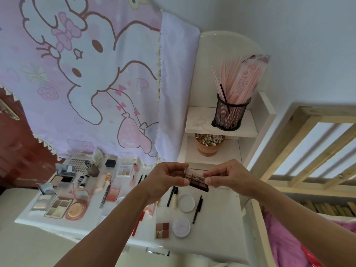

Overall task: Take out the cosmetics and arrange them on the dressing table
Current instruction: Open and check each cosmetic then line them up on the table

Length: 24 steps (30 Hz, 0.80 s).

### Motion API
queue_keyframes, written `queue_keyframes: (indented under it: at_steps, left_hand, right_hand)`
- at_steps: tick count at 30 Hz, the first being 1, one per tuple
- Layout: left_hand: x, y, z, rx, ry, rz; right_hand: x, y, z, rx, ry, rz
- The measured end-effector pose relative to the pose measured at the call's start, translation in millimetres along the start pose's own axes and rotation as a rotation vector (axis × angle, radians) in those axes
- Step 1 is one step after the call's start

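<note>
Over the dressing table [221, 228]: a small brown eyeshadow palette [196, 179] is held up between both hands, clear of the surface.
Left hand [163, 182]: curled thumb and fingertips pinch the palette's left end.
Right hand [229, 178]: pinches the right end, likely steadying it for opening or checking.
Already laid out: other cosmetics lie in rows, with room beside the round white jar [186, 202].

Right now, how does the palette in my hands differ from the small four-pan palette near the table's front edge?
The held palette is long and narrow; the four-pan palette is squarish. The held palette is pinched between left hand and right hand; the four-pan palette lies flat on the table. Both show brownish shades.
</note>
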<state>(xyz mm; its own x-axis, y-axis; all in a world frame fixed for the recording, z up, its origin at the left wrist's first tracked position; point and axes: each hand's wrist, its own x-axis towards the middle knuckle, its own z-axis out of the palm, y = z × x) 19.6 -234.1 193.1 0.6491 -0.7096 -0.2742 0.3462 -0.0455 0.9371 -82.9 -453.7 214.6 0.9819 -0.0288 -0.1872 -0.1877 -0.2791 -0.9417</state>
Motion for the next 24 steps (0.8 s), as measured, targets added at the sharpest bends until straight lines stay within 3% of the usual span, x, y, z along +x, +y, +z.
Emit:
queue_keyframes:
  at_steps: [6,14,24]
  left_hand:
    - [-4,-7,2,-0.023,-0.019,-0.018]
    - [-5,-36,8,-0.031,0.063,-0.094]
    - [14,-82,34,-0.209,0.121,-0.21]
  right_hand:
    - [0,12,0,0.073,0.011,0.033]
    - [-5,37,1,0.205,0.078,0.208]
    - [-9,94,-5,0.01,0.187,0.18]
